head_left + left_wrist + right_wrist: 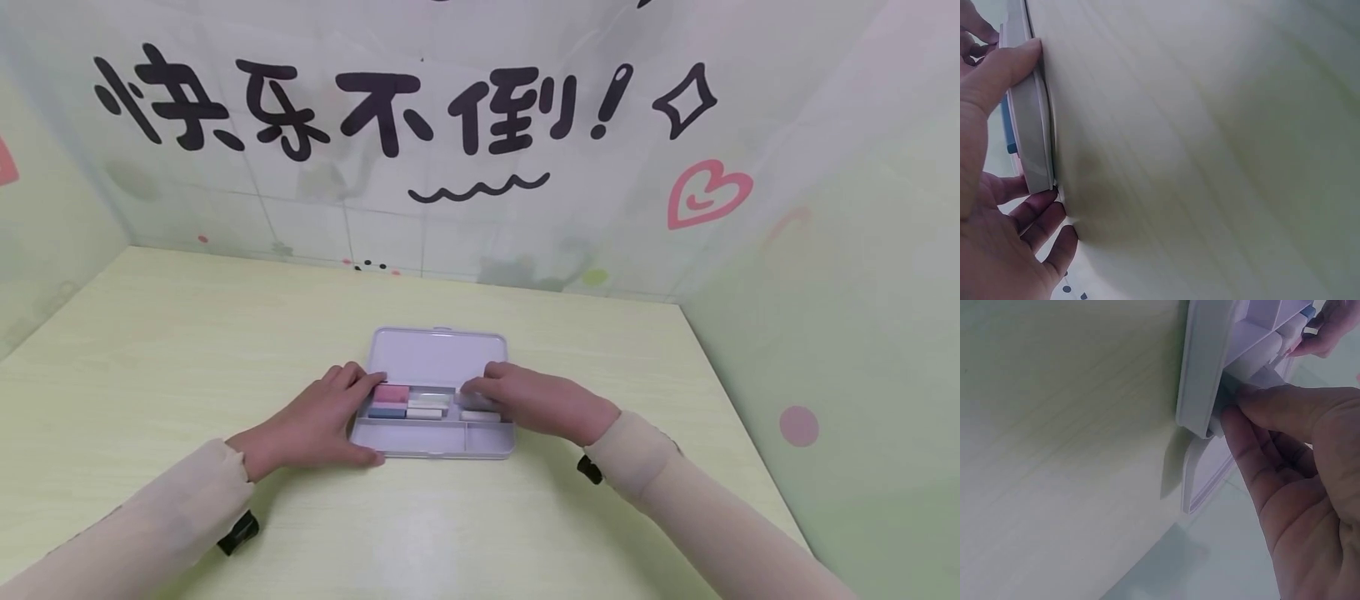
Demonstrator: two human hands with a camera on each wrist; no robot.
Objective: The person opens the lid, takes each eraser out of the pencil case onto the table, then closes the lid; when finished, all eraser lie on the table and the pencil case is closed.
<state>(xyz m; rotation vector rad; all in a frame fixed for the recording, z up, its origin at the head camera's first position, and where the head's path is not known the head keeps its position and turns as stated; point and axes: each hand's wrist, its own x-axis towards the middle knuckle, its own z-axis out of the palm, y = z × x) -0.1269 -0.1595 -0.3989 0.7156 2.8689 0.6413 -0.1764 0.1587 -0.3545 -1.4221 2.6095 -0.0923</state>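
Smooth plastic case (420,436), wood-grained table (225,333)

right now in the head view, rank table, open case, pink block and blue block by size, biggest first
1. Table
2. Open case
3. Pink block
4. Blue block, about as long but narrower

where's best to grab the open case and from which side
Grip the case probably by its left short end, from the left, thumb at the front corner, as the left hand does: it lies flat, lid folded back, leaving that outer wall exposed.
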